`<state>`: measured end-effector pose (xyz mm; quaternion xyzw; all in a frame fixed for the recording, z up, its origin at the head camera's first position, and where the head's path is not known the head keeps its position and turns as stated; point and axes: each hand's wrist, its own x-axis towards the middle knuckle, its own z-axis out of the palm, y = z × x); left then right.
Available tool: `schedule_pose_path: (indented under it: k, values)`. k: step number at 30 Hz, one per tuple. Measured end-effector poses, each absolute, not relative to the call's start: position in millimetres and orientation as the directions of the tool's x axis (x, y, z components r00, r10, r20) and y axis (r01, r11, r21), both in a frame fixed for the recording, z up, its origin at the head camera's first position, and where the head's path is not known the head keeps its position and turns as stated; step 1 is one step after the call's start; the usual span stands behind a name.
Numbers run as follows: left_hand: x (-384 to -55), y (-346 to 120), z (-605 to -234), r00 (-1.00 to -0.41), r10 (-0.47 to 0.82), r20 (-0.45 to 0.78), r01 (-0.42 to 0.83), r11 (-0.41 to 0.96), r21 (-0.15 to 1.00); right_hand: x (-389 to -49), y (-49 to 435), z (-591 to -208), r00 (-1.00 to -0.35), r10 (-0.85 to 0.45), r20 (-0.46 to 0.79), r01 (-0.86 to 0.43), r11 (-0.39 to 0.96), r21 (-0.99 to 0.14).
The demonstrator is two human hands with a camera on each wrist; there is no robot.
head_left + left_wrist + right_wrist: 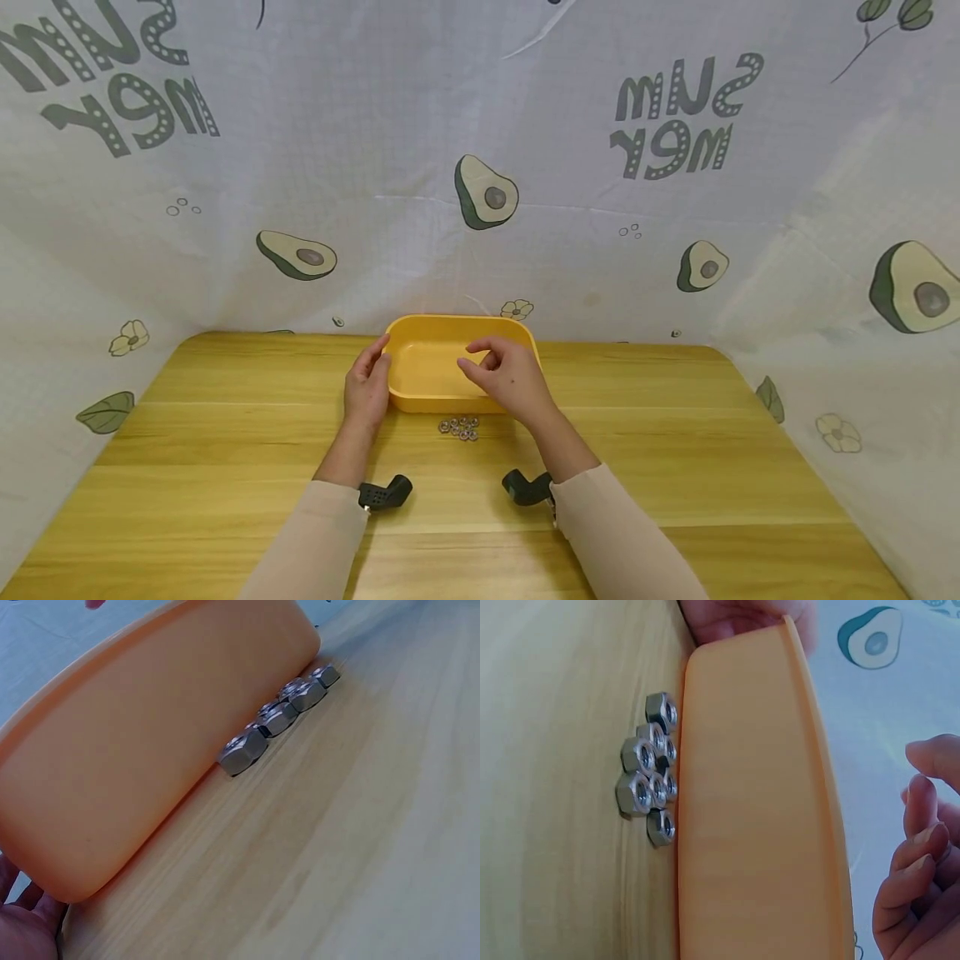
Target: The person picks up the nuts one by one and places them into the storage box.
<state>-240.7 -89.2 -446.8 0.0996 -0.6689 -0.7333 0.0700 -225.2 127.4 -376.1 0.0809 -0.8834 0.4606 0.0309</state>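
Observation:
A yellow plastic tray [420,404] stands on the table, its inside bare where it shows; both wrist views tint it orange. My left hand [367,387] rests against the tray's left end, thumb and fingers along the outer wall up at the rim. Above the tray's right half is my right hand [513,379], its thumb and forefinger apart with nothing between them and the other fingers loosely curled. Several shiny metal hex nuts [639,756] lie in a small cluster on the wood, close to the tray's front wall.
The wood-grain table [675,433] ends behind the tray at a white cloth [390,150] printed with avocados and lettering. A dark wrist-worn device [386,493] sits at the left cuff, and a similar dark device [527,487] at the right one.

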Motion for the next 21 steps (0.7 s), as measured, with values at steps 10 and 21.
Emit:
schedule_pose_path:
  k: [10, 21]
  values:
    - [-241, -89, -446, -0.972, -0.227, -0.063, -0.043, -0.092, 0.995, -205, 134, -380, -0.986, -0.115, 0.124, -0.167, 0.549, -0.819]
    - [-242, -89, -447, -0.970, -0.237, -0.057, -0.034, -0.097, 0.995, -192, 142, -390, -0.993, -0.082, 0.082, -0.114, 0.572, -0.812]
